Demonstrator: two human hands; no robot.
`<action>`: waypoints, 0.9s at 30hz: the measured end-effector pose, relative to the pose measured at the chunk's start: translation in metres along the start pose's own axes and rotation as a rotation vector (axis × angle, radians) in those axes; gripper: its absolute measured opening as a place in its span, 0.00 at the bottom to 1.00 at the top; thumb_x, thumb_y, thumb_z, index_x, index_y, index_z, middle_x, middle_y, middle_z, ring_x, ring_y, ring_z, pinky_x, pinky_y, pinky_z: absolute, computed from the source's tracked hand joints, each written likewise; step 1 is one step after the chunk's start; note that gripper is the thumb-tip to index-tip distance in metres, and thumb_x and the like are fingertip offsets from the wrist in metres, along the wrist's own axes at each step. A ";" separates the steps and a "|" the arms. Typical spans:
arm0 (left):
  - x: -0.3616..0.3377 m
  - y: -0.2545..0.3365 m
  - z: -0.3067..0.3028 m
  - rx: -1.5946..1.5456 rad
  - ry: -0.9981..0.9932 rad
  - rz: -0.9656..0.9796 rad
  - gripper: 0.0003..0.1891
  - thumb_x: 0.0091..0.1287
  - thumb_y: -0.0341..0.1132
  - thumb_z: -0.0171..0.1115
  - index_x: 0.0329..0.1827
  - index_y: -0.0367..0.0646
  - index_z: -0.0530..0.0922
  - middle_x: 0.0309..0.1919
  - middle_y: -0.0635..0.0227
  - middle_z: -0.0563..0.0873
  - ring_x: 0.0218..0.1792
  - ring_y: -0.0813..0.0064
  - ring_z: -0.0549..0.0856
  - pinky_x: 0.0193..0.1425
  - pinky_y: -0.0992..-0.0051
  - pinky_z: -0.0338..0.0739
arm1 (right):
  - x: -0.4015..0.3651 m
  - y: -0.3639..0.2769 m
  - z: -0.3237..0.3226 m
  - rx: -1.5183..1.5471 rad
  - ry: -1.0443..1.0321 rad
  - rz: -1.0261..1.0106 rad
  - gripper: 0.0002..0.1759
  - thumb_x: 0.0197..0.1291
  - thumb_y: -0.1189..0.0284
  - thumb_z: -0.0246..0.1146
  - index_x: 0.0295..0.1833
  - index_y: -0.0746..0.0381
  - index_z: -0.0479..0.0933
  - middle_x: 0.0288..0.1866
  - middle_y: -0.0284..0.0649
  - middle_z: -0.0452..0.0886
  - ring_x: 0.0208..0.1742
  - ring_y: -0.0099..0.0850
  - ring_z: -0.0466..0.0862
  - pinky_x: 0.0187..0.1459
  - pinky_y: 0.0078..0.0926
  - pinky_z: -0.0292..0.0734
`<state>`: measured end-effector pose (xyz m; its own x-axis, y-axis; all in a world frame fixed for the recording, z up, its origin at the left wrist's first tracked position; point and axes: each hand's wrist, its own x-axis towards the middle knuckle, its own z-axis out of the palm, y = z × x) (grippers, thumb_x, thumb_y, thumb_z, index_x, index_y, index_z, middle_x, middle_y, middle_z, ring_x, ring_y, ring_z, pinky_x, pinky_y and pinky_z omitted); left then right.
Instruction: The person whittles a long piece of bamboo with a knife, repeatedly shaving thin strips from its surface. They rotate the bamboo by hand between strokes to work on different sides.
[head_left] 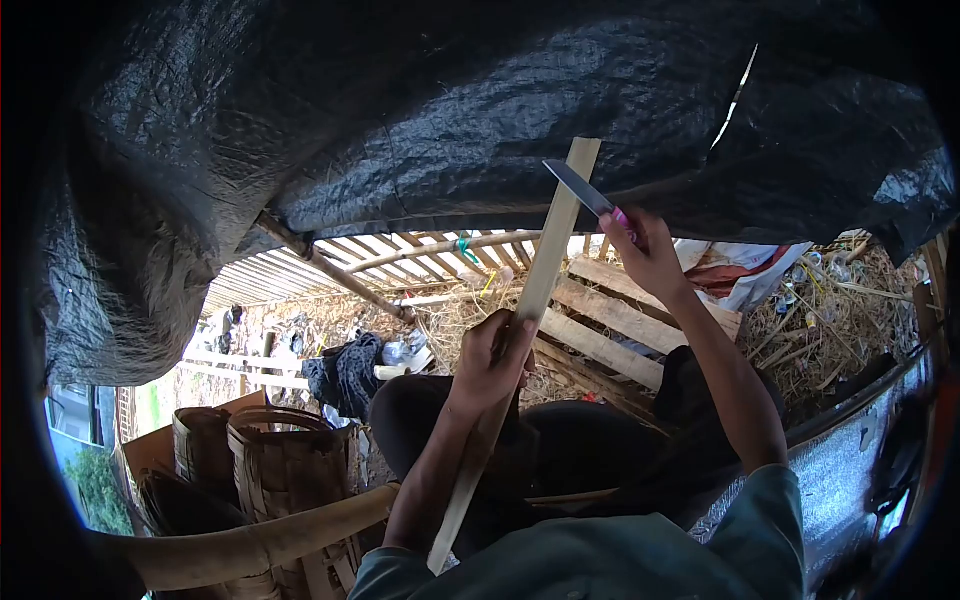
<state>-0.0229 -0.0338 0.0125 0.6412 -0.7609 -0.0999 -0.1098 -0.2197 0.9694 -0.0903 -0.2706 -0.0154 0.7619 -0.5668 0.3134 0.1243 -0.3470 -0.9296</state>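
A long, flat pale strip (545,265), which looks like bamboo or wood, slants up from my lap to in front of the black sheet. My left hand (492,362) is wrapped round its middle. Higher up on the right, my right hand (643,250) grips the pink handle of a knife (580,188). The knife's blade points up and left and crosses the strip near its upper end. Whether the blade touches the strip I cannot tell.
A black plastic sheet (480,130) hangs ahead and overhead. Wooden slats (610,320) lie on the straw-littered ground. Woven baskets (285,460) stand at the lower left, behind a thick bamboo pole (250,545). Dark cloth (345,375) lies left of my knees.
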 end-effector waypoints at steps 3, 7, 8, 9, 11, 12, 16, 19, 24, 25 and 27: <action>0.000 0.001 0.000 0.014 0.002 -0.032 0.12 0.71 0.36 0.55 0.33 0.36 0.73 0.14 0.69 0.77 0.12 0.84 0.75 0.15 0.81 0.67 | -0.011 -0.008 0.011 0.164 -0.040 0.108 0.17 0.67 0.61 0.59 0.36 0.65 0.76 0.19 0.24 0.63 0.22 0.13 0.61 0.23 0.18 0.55; 0.001 0.000 0.001 0.109 -0.002 -0.011 0.11 0.71 0.35 0.56 0.33 0.36 0.73 0.15 0.68 0.79 0.13 0.82 0.78 0.16 0.79 0.68 | -0.021 -0.011 0.027 0.146 -0.084 -0.021 0.15 0.66 0.62 0.61 0.37 0.65 0.76 0.21 0.24 0.66 0.22 0.13 0.62 0.24 0.18 0.58; 0.000 -0.003 0.003 0.140 -0.005 0.011 0.11 0.70 0.35 0.56 0.33 0.36 0.73 0.15 0.67 0.80 0.13 0.82 0.79 0.16 0.79 0.69 | -0.023 -0.012 0.024 0.100 -0.185 0.079 0.15 0.63 0.62 0.64 0.38 0.65 0.77 0.21 0.25 0.69 0.23 0.13 0.65 0.26 0.18 0.61; 0.000 -0.005 0.005 0.174 -0.009 0.034 0.11 0.70 0.35 0.56 0.33 0.37 0.73 0.16 0.67 0.81 0.14 0.82 0.79 0.17 0.78 0.69 | -0.023 -0.014 0.024 0.070 -0.191 0.120 0.15 0.62 0.62 0.65 0.38 0.65 0.77 0.22 0.25 0.70 0.24 0.13 0.65 0.26 0.18 0.62; 0.003 -0.014 0.010 0.224 0.021 0.050 0.10 0.70 0.34 0.56 0.33 0.37 0.72 0.16 0.67 0.81 0.15 0.81 0.80 0.18 0.78 0.71 | -0.025 -0.015 0.026 0.011 -0.199 0.210 0.16 0.60 0.62 0.67 0.39 0.65 0.78 0.23 0.26 0.72 0.24 0.14 0.67 0.27 0.18 0.63; 0.003 -0.016 0.012 0.250 0.035 0.059 0.10 0.70 0.34 0.57 0.33 0.36 0.72 0.16 0.66 0.81 0.15 0.81 0.81 0.18 0.78 0.71 | -0.024 -0.011 0.027 0.048 -0.194 0.334 0.15 0.59 0.63 0.68 0.41 0.65 0.78 0.23 0.26 0.73 0.22 0.15 0.67 0.24 0.20 0.63; 0.004 -0.015 0.012 0.127 -0.022 0.015 0.11 0.70 0.35 0.56 0.32 0.36 0.73 0.18 0.66 0.82 0.19 0.80 0.82 0.22 0.77 0.73 | -0.016 -0.006 0.028 0.484 -0.075 0.440 0.12 0.59 0.66 0.68 0.34 0.61 0.74 0.15 0.23 0.63 0.15 0.13 0.58 0.18 0.18 0.55; -0.001 -0.025 0.013 0.033 -0.101 -0.046 0.12 0.71 0.36 0.56 0.32 0.36 0.73 0.19 0.65 0.82 0.22 0.80 0.83 0.24 0.77 0.73 | -0.003 0.006 0.013 0.582 0.020 0.479 0.11 0.61 0.67 0.66 0.33 0.59 0.72 0.15 0.23 0.60 0.13 0.13 0.57 0.15 0.18 0.50; -0.010 -0.037 0.021 -0.038 -0.394 -0.268 0.12 0.72 0.38 0.54 0.37 0.36 0.71 0.21 0.63 0.82 0.22 0.79 0.83 0.24 0.77 0.74 | 0.020 0.024 -0.013 0.556 0.134 0.395 0.11 0.61 0.63 0.65 0.36 0.59 0.75 0.16 0.22 0.63 0.13 0.11 0.57 0.14 0.17 0.50; -0.010 -0.035 0.024 -0.092 -0.416 -0.330 0.12 0.72 0.38 0.54 0.37 0.37 0.71 0.21 0.63 0.82 0.22 0.79 0.82 0.23 0.78 0.74 | 0.020 0.025 -0.014 0.516 0.158 0.385 0.12 0.61 0.62 0.65 0.35 0.59 0.75 0.17 0.22 0.64 0.15 0.11 0.58 0.16 0.17 0.51; -0.010 -0.024 0.021 -0.068 -0.416 -0.301 0.13 0.72 0.40 0.52 0.36 0.39 0.71 0.18 0.68 0.79 0.17 0.81 0.78 0.20 0.79 0.70 | 0.022 0.023 -0.009 0.433 0.195 0.364 0.13 0.61 0.62 0.66 0.34 0.60 0.76 0.18 0.22 0.66 0.18 0.11 0.61 0.19 0.16 0.54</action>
<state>-0.0428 -0.0336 -0.0144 0.2788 -0.8516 -0.4439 0.0918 -0.4364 0.8950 -0.0769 -0.2978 -0.0279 0.6784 -0.7331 -0.0484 0.1558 0.2079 -0.9657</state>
